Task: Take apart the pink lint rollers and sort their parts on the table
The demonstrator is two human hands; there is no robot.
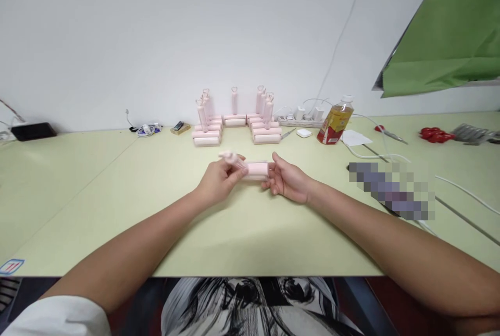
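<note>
In front of me, above the middle of the table, a pale pink lint roller (258, 170) lies roughly level, its handle toward the left. My left hand (221, 181) is closed round the handle end, thumb on top near the roller head. At the roller's right end is my right hand (288, 177), thumb raised and fingers apart. Its fingertips are beside that end; whether they touch it I cannot tell. Behind my hands, several matching lint rollers stand with handles upright, among them a left group (207, 141), a middle one (235, 121) and a right group (267, 138).
Right of the rollers are a power strip (300, 122), a tilted-looking drink bottle (335, 121) and a white cable. A pixelated object (392, 190) lies near my right forearm. Red-handled scissors (435, 134) lie far right, a black phone (34, 131) far left, a coiled cable (147, 130) at the back.
</note>
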